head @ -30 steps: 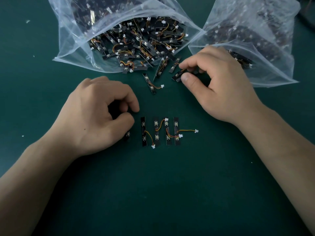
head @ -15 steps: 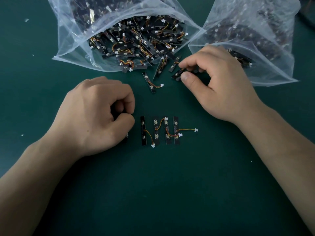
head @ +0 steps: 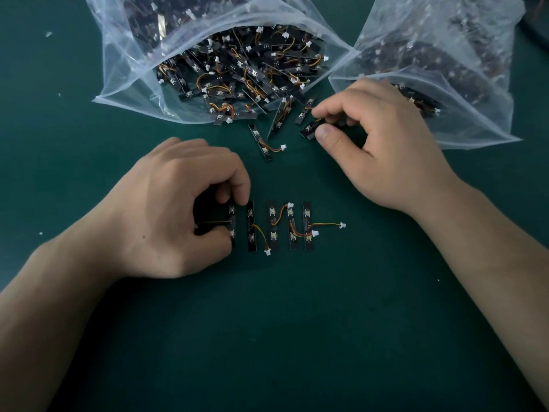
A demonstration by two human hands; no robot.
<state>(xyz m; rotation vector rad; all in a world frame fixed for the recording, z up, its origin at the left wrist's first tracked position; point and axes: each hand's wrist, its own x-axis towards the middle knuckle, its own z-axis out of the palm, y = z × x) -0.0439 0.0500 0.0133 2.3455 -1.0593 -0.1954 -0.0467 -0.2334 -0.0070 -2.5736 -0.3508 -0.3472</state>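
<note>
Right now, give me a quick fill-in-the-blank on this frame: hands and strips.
1. The strip the left hand pinches sits at the ____ end of the row.
2. Beside it, ____ more strips lie free.
3. The right hand pinches another strip over the ____ mat.
Missing: left, four, green.

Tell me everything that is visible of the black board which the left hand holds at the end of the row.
The black board is a narrow flat strip, seemingly a circuit board, bearing two small pale components. A thin orange wire leaves its middle and runs left beneath the left hand. It lies on the green mat, parallel to the next board but apart from it. The hand's fingers pinch its ends.
</note>
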